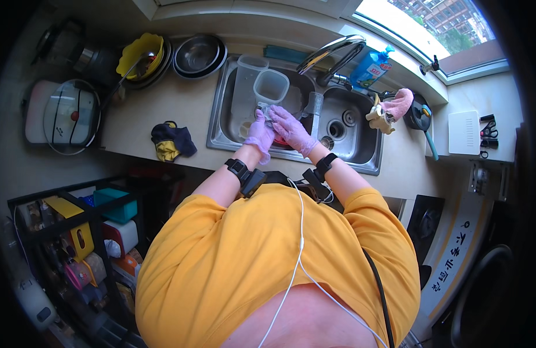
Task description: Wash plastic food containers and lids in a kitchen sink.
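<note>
My left hand (260, 134) and my right hand (292, 127), both in thin purple gloves, meet over the left basin of a stainless steel double sink (212, 126). Between their fingers is a small, pale, crumpled or clear thing (264, 114); its kind cannot be told. Just beyond it stands a translucent plastic container (271, 87), beside a taller one (251, 78). Part of a red item (280, 140) shows beneath my hands. A clear ribbed plastic piece (315, 108) lies across the divider between the basins. The chrome faucet (333, 48) arches behind the sink.
Metal bowls (198, 54) and a yellow basin (135, 54) stand back left. Dark-and-yellow gloves or cloth (173, 141) lie left of the sink. A blue dish soap bottle (371, 67), a pink cloth (398, 102) and a small pan (418, 113) are at the right. A glass lid (72, 117) is far left.
</note>
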The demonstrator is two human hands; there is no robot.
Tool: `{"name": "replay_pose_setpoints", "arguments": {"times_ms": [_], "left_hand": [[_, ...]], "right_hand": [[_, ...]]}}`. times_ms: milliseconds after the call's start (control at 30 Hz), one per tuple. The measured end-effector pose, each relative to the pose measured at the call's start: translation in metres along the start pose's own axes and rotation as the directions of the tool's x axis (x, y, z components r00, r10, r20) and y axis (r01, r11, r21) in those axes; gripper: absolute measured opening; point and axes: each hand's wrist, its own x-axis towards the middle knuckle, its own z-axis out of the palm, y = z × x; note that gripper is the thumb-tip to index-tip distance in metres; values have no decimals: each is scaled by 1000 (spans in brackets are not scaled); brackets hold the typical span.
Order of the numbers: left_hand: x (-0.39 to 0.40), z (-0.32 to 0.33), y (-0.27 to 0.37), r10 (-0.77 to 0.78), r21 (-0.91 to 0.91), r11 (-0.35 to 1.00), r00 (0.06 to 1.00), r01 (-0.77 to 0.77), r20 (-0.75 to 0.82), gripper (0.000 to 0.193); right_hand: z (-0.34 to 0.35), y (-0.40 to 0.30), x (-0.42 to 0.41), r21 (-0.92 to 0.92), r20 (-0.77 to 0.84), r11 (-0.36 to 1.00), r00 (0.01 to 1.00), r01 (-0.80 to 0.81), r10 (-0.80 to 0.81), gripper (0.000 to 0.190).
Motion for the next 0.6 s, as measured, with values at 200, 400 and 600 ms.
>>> {"name": "replay_pose_setpoints", "arguments": {"times_ms": [200,400,600], "left_hand": [[-9,-3,-3,-140,190,974,988,125,67,56],[-11,8,-9,-196,228,960,973,165,120,56],[-9,5,-1,-165,130,980,979,149,124,59]], "right_hand": [[-7,-8,-3,240,-2,971,1000,11,-11,23],[-16,7,7,179,-245,962,937,-207,248,9],[-6,-26,14,308,-63,937,980,-163,191,10]]}}
